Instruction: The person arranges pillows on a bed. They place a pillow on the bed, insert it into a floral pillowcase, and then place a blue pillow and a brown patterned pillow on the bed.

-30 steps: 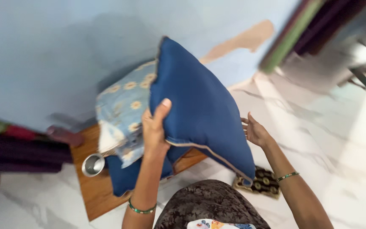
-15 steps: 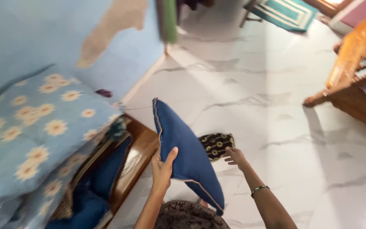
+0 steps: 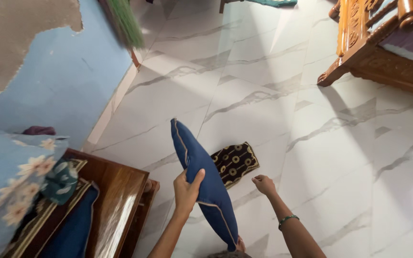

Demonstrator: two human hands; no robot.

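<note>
**Blue cushion held edge-on above marble floor**

Left hand (image 3: 186, 190) clamped on the near edge of a dark blue cushion (image 3: 201, 179), thumb on the right face, fingers wrapped round the left side. Cushion raised off the floor, turned edge-on to the camera, pale piping visible along its seam, upper corner pointing away, lower corner down near the bottom of the frame. Right hand (image 3: 264, 184) off the cushion, just to its right, loosely curled with nothing in it; green bangle (image 3: 288, 220) on that wrist.

Below and between cushion and right hand, a small dark mat (image 3: 235, 162) with gold circle pattern, flat on the white marble floor (image 3: 273, 81). To the left, a wooden low table (image 3: 115, 200), polished top bare at its near end; further left on it, a light blue flowered pillow (image 3: 5, 186) over folded cloth. Behind that, a blue wall (image 3: 53, 86) with a patch of bare plaster. Top right, a carved wooden sofa frame (image 3: 369, 43), well apart from the hands. Blurred green broom (image 3: 125, 21) leaning by the wall.
</note>
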